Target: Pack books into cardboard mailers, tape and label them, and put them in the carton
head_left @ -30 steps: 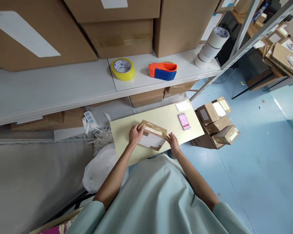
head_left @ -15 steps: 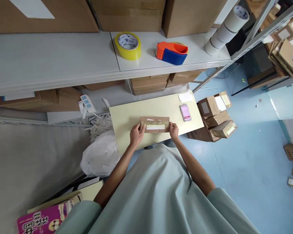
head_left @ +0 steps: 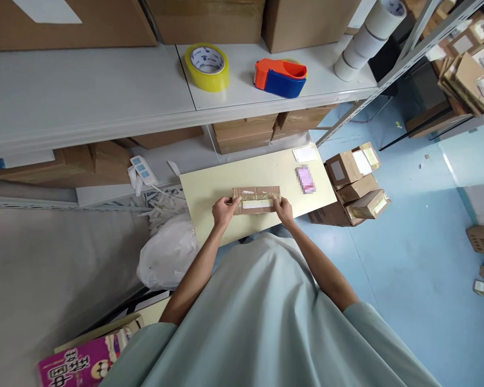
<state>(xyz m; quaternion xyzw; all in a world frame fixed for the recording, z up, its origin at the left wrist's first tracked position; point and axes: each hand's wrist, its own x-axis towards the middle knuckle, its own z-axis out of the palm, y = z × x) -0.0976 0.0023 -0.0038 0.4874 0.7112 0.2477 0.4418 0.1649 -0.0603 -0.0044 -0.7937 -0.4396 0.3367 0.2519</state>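
Observation:
A small cardboard box (head_left: 250,192) with clear tape and a white label strip (head_left: 258,204) lies on the pale yellow tabletop (head_left: 210,183). My left hand (head_left: 225,209) grips its left end, thumb on top. At the right end, my right hand (head_left: 284,210) holds the box, its thumb and fingers by the end of the label. The undersides of the fingers are hidden. To the right of the box lie a blurred pink item (head_left: 305,179) and a white paper slip (head_left: 305,154).
On the grey shelf (head_left: 105,91) above stand a yellow tape roll (head_left: 207,67), an orange and blue tape dispenser (head_left: 280,78) and stacked white rolls (head_left: 369,40). Cardboard boxes (head_left: 347,172) are piled right of the table. A white plastic bag (head_left: 167,252) hangs at its left.
My right hand has shifted inward, its thumb now over the box's right end near the label. The left hand keeps its hold. The whole view has shifted slightly.

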